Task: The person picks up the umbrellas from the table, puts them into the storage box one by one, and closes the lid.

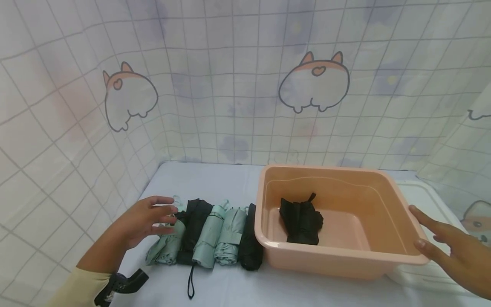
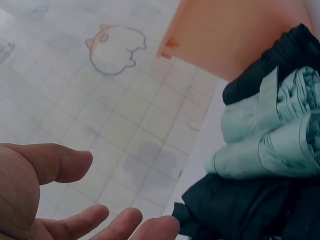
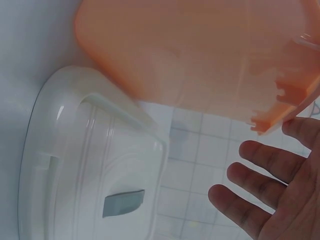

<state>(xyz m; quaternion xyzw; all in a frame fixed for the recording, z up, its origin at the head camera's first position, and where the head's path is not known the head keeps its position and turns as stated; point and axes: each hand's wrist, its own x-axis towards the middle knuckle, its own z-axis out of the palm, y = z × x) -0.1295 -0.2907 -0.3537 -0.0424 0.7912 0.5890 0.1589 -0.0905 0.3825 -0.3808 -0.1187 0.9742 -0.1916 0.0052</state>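
Several folded umbrellas lie in a row on the white table, light green and black ones mixed. My left hand [image 1: 147, 219] is over the row's left end, fingers spread with nothing held, partly hiding the leftmost green umbrella [image 1: 168, 247]. Beside that lie a black umbrella [image 1: 196, 228], two green umbrellas [image 1: 209, 241] and another black umbrella [image 1: 251, 247] against the bin. Inside the peach plastic bin [image 1: 345, 256] rests a folded black umbrella [image 1: 301, 221]. My right hand [image 1: 452, 249] touches the bin's right rim with extended fingers [image 3: 267, 160].
A white plastic lid [image 3: 80, 165] with a grey latch [image 3: 123, 202] lies right of the bin, partly under it. Behind the table [image 1: 207, 175] hangs a checked curtain [image 1: 230, 85] with corgi drawings. A black wrist strap loop [image 1: 191, 283] hangs toward the front.
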